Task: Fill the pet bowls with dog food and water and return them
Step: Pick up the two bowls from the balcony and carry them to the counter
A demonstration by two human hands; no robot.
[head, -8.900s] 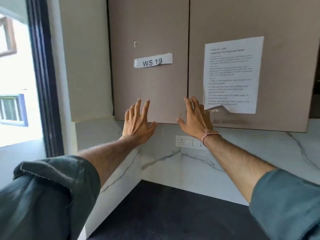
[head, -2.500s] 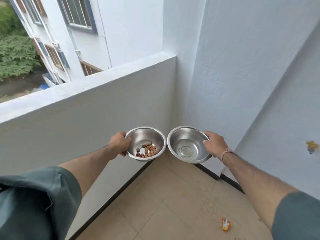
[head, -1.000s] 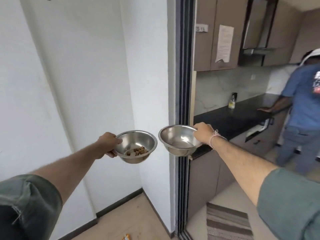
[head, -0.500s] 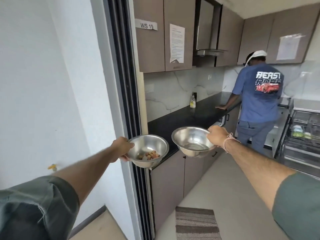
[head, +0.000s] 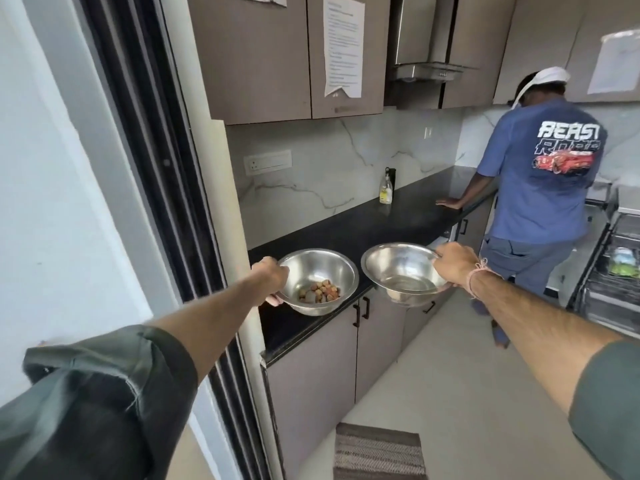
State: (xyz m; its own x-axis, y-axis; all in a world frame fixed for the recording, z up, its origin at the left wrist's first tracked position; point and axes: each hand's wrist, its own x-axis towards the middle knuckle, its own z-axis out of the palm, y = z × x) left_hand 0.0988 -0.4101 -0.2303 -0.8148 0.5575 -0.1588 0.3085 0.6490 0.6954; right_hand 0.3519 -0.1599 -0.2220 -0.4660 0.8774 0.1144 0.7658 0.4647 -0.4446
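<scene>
Two round steel bowls are held out side by side, rims close but not touching. The food bowl, smooth and mirror-bright, is gripped at its left rim by the left hand, with the fingers curled round the edge and fingertips showing beneath. A small heap of brown, knobbly kibble is seen at its bottom. The water bowl, of the same polished metal, is clasped at its right rim by the right hand, fingers wrapped under the wall. A shallow pool of clear water is seen inside. Both arms are stretched forward, with grey-green sleeves pushed up and a pink thread tied at the right wrist. The food bowl is carried over the near end of a glossy black counter, the water bowl over its front edge.
</scene>
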